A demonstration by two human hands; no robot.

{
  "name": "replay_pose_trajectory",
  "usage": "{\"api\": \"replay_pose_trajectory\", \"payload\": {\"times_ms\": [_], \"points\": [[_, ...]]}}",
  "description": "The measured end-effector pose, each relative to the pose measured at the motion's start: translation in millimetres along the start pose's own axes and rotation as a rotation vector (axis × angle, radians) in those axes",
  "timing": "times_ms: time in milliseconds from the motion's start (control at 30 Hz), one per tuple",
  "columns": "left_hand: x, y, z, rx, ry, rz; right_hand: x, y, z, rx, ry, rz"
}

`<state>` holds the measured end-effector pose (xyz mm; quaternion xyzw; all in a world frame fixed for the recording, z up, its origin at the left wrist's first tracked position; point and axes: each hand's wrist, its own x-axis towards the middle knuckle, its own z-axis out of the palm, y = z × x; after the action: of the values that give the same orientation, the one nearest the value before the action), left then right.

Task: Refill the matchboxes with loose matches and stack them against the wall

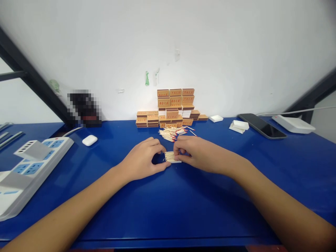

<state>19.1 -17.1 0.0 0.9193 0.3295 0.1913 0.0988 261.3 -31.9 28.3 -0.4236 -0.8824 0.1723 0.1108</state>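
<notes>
A small white matchbox tray [177,161] lies on the blue table, with pale matchsticks [170,156] inside it. My left hand [144,158] curves around the tray's left end, thumb at the near corner and index finger at the far one. Over the right part of the tray, my right hand [199,152] is closed, its thumb and index finger pinching at the matchsticks; the fingertips partly hide them. Just beyond the tray is a loose pile of red-tipped matches [168,133].
Stacked matchboxes [175,101] stand against the wall behind the pile. White empty trays [216,118], a phone [262,126] and a white device [293,124] lie to the right. On the left are a white earbud case [89,140] and a power strip [39,166].
</notes>
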Motion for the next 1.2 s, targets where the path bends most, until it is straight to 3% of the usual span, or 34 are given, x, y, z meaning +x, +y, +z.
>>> {"api": "replay_pose_trajectory", "payload": {"times_ms": [200,400,700,1033,1200], "points": [[0,0,0.8,-0.008,0.015,0.009,0,11,-6,-0.050,0.066,0.028],[0,-1,0.9,-0.005,0.018,0.003,0,19,-7,-0.063,0.013,0.088],[1,0,0.0,0.004,0.004,-0.002,1,3,-5,-0.011,-0.002,0.055],[0,0,1.0,0.006,0.015,0.013,4,11,6,-0.030,0.098,-0.047],[0,1,0.5,0.008,0.015,0.012,3,11,6,-0.034,0.088,-0.075]]}}
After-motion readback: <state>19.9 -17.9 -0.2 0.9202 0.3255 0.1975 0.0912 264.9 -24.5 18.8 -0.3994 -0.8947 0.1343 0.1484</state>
